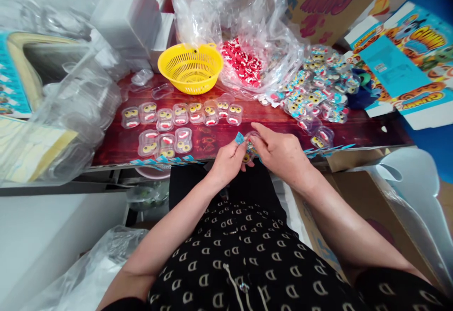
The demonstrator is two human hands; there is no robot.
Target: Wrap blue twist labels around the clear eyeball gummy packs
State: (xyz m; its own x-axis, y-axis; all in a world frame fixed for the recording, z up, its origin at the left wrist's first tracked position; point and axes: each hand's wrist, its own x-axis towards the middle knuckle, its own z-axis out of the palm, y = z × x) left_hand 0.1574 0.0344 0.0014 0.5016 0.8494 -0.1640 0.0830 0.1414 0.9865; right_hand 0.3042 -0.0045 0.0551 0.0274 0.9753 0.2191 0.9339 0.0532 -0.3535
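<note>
Item one: a clear moulded case (251, 154) with yellow eye-shaped sweets, held up at the near edge of the desk (272, 115), in front of the person. Left hand (226, 161): thumb and fingers closed on the case, a blue sticker (239, 137) at the thumb tip. Right hand (281, 153): grip likewise closed, fingers pinching the case's other side. From the case outward, twelve being straight ahead: at nine o'clock, three filled cases (165, 146) side by side; at ten, a row of eight more (181, 114). At eleven, one yellow basket (193, 88), slotted. At twelve, red-and-white pieces (240, 61) in a clear plastic bag (244, 4). Between one and two, a heap of cases (318, 84) bearing blue stickers. At two, one printed carton (398, 72), blue and orange. Along the desk's front edge, several blue strips (187, 158).
</note>
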